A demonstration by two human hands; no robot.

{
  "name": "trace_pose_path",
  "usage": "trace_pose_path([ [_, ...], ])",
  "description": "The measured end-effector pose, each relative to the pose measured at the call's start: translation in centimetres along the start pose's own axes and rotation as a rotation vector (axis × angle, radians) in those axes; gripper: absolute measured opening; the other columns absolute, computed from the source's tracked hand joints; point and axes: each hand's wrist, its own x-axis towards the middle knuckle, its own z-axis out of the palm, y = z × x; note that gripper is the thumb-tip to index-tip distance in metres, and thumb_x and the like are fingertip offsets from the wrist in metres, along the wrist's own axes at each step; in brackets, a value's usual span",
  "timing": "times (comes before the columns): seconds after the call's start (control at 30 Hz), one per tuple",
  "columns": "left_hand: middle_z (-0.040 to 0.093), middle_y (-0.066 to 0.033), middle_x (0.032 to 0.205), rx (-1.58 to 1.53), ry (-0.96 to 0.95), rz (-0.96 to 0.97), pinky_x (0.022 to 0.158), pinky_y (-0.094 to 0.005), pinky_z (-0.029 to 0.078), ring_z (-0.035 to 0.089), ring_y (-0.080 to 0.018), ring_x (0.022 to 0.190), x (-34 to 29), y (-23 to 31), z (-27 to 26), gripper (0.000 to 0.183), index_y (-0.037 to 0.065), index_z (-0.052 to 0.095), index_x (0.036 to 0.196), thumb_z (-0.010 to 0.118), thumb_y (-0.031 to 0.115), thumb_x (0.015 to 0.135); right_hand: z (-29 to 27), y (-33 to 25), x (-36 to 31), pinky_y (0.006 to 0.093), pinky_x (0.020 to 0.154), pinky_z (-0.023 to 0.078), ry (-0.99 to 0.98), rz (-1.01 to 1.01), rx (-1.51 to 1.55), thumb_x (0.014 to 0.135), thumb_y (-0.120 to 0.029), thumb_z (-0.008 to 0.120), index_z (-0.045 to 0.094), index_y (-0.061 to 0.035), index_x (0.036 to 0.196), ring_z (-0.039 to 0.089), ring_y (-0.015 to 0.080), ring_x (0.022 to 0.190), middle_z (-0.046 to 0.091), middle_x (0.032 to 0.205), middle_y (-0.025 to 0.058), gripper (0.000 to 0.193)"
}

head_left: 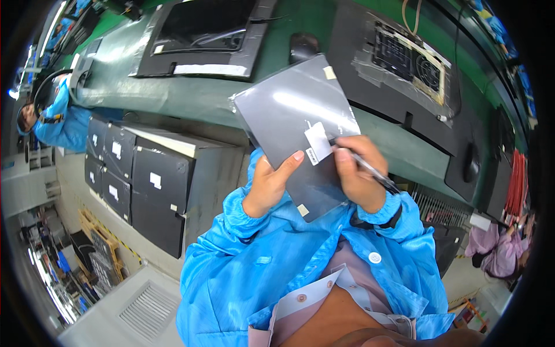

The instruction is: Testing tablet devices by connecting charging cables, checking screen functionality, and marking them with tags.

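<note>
A: Grey bagged panel (295, 118) held up in front of the chest, above the near edge of the green bench (191, 98), long axis tilted from about 11 o'clock down to 5 o'clock

B: Left hand (270, 184) clamped on the lower left edge, thumb laid flat across the face and pointing to 1 o'clock, remaining fingers hidden behind the panel

A: Right hand (357, 173) closed round a thin dark pen (370, 169), barrel running back toward 4 o'clock, tip aimed to 10 o'clock

B: Small white label (317, 141) stuck on the panel face, just beside the pen tip at about 10 o'clock from the right hand, and at 2 o'clock from the left thumb

A: Right hand clearly the nearer to that label, practically touching it; whether the tip itself touches, impossible to tell

B: Elsewhere: black computer mouse (303, 46) on the bench at 12 o'clock beyond the panel, stacked dark boxes (144, 179) at 9 o'clock, another person in a blue smock (63, 121) far off at 9 o'clock
</note>
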Motion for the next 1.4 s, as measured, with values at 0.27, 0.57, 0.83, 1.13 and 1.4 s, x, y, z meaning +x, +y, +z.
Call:
trace_pose_path([
  [0.27, 0.067, -0.0147, 0.117, -0.164, 0.465, 0.104, 0.090, -0.0378, 0.057, 0.069, -0.0247, 0.102, -8.6, 5.5, -10.7, 0.040, -0.002, 0.055, 0.130, 0.066, 0.013, 0.094, -4.1, 1.0, 0.9, 0.0345, 0.085, 0.052, 0.096, -0.070, -0.632, 0.096, -0.004, 0.066, 0.066, 0.0022, 0.117, 0.066, 0.0305, 0.097, 0.064, 0.106, 0.0185, 0.022],
  [0.57, 0.069, -0.0165, 0.119, -0.252, 0.999, 0.368, 0.095, -0.0406, 0.056, 0.070, -0.0297, 0.104, -27.0, 5.9, -27.2, 0.041, -0.005, 0.057, 0.130, 0.066, 0.015, 0.095, -6.3, 3.3, -1.0, 0.0274, 0.060, 0.039, 0.036, 0.137, -0.641, 0.094, -0.003, 0.068, 0.065, -0.0014, 0.123, 0.045, 0.0120, 0.070, 0.055, 0.095, 0.0057, 0.029],
  [0.83, 0.071, -0.0179, 0.114, -0.252, 1.113, 0.219, 0.092, -0.0400, 0.057, 0.071, -0.0298, 0.100, -33.1, 2.1, -36.9, 0.037, -0.005, 0.061, 0.124, 0.068, 0.015, 0.093, -5.6, 3.2, -0.2, 0.0273, 0.055, 0.035, 0.089, 0.113, -0.691, 0.093, -0.010, 0.073, 0.069, -0.0009, 0.118, 0.040, 0.0104, 0.063, 0.044, 0.073, 0.0022, 0.026],
  [1.13, 0.071, -0.0170, 0.109, -0.216, 1.074, 0.116, 0.090, -0.0403, 0.057, 0.070, -0.0291, 0.097, -30.6, 2.2, -39.5, 0.040, -0.004, 0.063, 0.121, 0.072, 0.018, 0.090, -5.1, 3.1, -0.3, 0.0292, 0.054, 0.035, 0.116, 0.123, -0.747, 0.096, -0.016, 0.070, 0.069, -0.0014, 0.120, 0.041, 0.0114, 0.060, 0.044, 0.068, 0.0024, 0.028],
  [1.4, 0.072, -0.0126, 0.093, 1.413, 1.586, -0.171, 0.071, -0.0351, 0.055, 0.070, -0.0207, 0.083, -28.7, 3.9, -31.5, 0.040, -0.004, 0.069, 0.106, 0.072, 0.034, 0.092, -5.0, 3.2, -0.4, 0.0325, 0.056, 0.038, 0.152, 0.137, -0.777, 0.096, -0.014, 0.068, 0.067, 0.0003, 0.121, 0.043, 0.0153, 0.060, 0.046, 0.069, 0.0050, 0.029],
])
